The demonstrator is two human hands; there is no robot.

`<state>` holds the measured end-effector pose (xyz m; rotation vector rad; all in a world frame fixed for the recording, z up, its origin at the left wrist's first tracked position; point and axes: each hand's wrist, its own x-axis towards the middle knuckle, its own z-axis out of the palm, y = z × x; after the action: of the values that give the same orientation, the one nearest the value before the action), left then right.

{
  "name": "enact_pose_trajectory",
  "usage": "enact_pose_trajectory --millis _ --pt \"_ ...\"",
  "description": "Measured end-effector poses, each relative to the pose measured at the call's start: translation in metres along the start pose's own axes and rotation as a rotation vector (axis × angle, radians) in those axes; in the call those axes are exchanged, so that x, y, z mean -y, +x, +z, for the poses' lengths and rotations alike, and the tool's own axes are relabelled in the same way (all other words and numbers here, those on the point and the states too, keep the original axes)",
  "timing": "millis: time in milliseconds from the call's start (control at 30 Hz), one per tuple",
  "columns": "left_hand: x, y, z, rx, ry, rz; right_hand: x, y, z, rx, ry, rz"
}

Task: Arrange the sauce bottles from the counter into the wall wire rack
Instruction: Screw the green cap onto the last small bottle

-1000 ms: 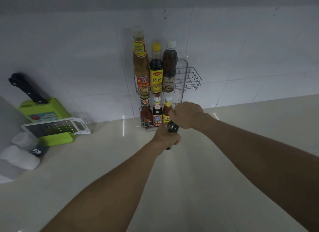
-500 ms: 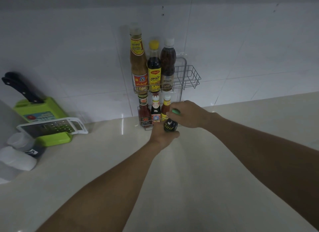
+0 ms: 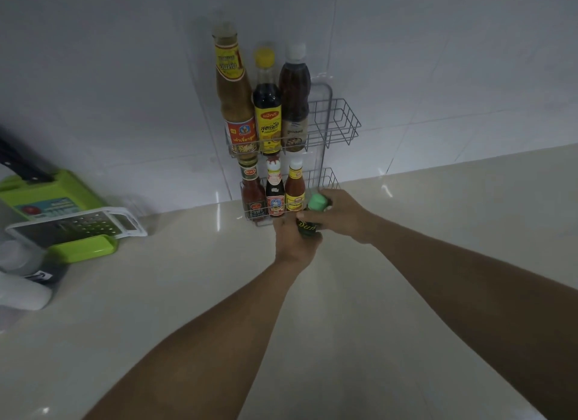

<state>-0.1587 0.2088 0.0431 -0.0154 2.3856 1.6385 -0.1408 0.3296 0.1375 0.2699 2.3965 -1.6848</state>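
Note:
A two-shelf wire rack (image 3: 341, 125) hangs on the tiled wall. Its upper shelf holds three tall bottles: a brown sauce (image 3: 235, 100), a dark yellow-capped sauce (image 3: 266, 106) and a white-capped sauce (image 3: 294, 100). On the lower shelf stand three small bottles (image 3: 275, 191). A small dark bottle with a green cap (image 3: 316, 204) is right in front of the lower shelf's right end. My left hand (image 3: 292, 241) grips it from below and my right hand (image 3: 342, 216) grips it near the top.
At the left of the pale counter (image 3: 344, 325) lie a green chopping board (image 3: 47, 197) with a black-handled knife (image 3: 22, 163), a white grater (image 3: 78, 225) and white containers (image 3: 22, 291). The right ends of both rack shelves hold no bottles.
Both hands have carried the green-capped bottle up and toward the rack's lower shelf. My right hand slid off the cap, which now shows.

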Motion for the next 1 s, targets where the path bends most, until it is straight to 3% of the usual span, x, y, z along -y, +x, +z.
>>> enact_pose_trajectory --millis 67,167,267,400,667,1000 --pt "-0.010 -0.006 -0.006 0.028 0.040 -0.047 -0.002 0.005 -0.002 -0.034 -0.015 0.004" --pt "-0.025 -0.015 -0.017 0.028 0.048 -0.103 -0.002 0.020 -0.010 -0.242 -0.213 -0.014" --pt "-0.016 -0.003 -0.025 -0.076 0.046 -0.120 0.000 0.038 -0.024 -0.403 -0.297 -0.057" --pt "-0.012 0.016 -0.040 -0.232 0.040 -0.157 0.001 0.056 -0.032 -0.481 -0.291 -0.139" --pt "-0.004 0.048 -0.058 -0.250 -0.046 -0.158 -0.002 0.103 -0.032 -0.395 -0.367 -0.162" --pt "0.002 0.045 -0.060 -0.207 0.013 -0.114 -0.029 0.127 -0.025 -0.201 -0.419 0.054"
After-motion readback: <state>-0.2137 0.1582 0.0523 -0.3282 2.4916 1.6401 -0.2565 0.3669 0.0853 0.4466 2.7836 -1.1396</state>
